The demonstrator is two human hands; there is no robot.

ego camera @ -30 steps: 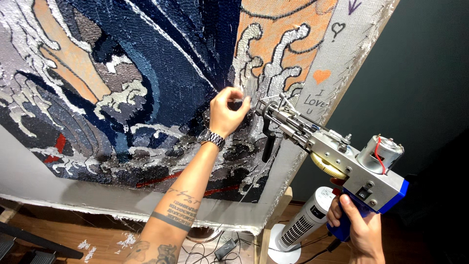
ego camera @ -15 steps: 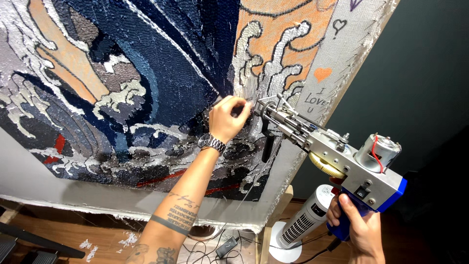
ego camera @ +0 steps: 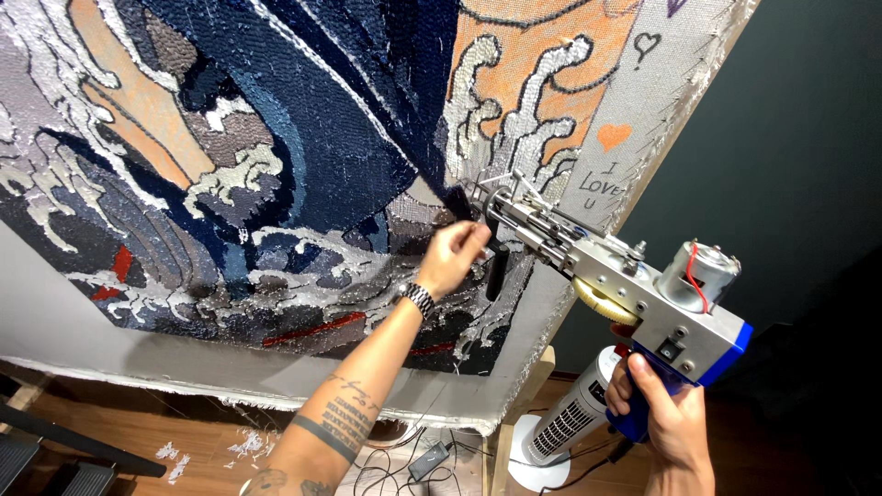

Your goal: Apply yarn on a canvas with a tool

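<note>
Head view, the only one: the person's right hand is wrapped tight around the blue grip of a tufting gun, index finger lying up along the handle near the trigger area. The gun's needle end sits right at the backing cloth, just beside the fingertips of the left hand. That left hand is pinched narrow at the needle tip, fingers bunched as if gripping a strand of yarn, though the strand itself is too thin to make out for sure. A beaded bracelet sits on that wrist.

As for progress, the rug on the frame looks mostly filled in: dark blue waves, grey and white foam, orange patches, a few red streaks low down. What seems left is the grey-white foam bit around the needle, near the right border, plus the bare cloth strip along that edge, which only has hand-drawn hearts and scribbles on it. So it's probably late-stage work, mostly detail filling.

Lower down there's a white tower fan on the wooden floor, some cables and yarn scraps.
</note>
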